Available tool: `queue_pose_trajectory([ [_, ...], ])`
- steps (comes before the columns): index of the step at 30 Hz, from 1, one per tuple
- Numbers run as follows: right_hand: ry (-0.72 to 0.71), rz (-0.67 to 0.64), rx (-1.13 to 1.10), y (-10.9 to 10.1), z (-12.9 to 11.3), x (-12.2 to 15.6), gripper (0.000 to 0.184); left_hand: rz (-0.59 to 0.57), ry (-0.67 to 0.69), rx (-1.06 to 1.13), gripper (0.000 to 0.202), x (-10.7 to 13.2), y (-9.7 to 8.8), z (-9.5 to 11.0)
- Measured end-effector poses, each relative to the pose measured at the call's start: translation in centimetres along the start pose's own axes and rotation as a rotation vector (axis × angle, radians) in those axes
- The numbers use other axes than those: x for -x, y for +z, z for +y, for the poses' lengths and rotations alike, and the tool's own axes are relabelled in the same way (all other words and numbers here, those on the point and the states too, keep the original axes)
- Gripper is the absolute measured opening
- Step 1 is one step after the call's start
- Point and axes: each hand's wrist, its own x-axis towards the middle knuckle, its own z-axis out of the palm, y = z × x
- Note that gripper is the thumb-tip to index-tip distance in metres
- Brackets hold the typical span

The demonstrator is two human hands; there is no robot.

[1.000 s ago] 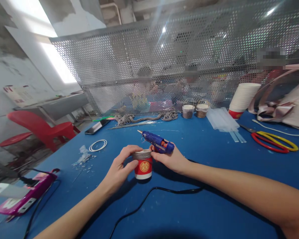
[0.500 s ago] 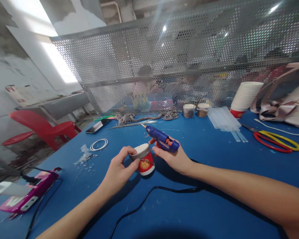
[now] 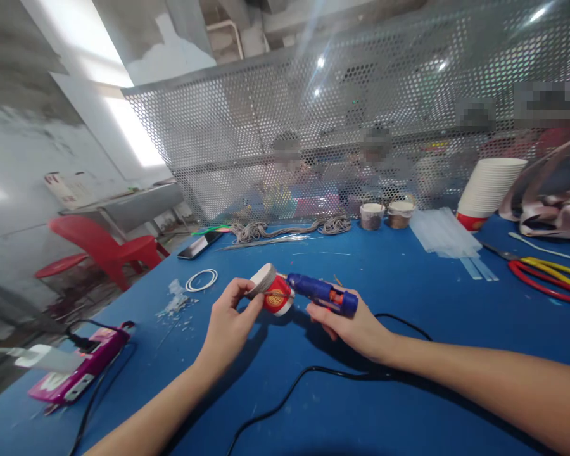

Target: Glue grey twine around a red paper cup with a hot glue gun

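My left hand pinches a small red paper cup by its grey-wrapped rim, tilted on its side above the blue table. The cup bears a gold emblem. My right hand grips a blue glue gun, whose nozzle points left and touches the cup's side. The gun's black cord trails across the table toward me.
Grey cord coils, a phone, a white ring and two small cups lie farther back. A stack of white cups, clear glue sticks and red-yellow scissors sit right. A pink power strip lies left. People sit behind the mesh screen.
The cup went from upright to tipped on its side in my left hand. The glue gun swung down from pointing away until its nozzle met the cup.
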Motion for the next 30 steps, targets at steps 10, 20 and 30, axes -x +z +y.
queue_pose_trajectory([
  [10,-0.08,-0.018,0.191,0.5,0.33,0.27,0.021,0.067,0.028,-0.077,0.01,0.05,0.13,-0.38],
  [20,-0.205,-0.026,0.309,0.86,0.69,0.28,0.022,0.034,0.058,-0.185,0.01,0.36,0.21,-0.15],
  [30,-0.212,-0.01,0.3,0.93,0.71,0.27,0.02,0.008,0.027,-0.136,0.012,0.18,0.23,-0.4],
])
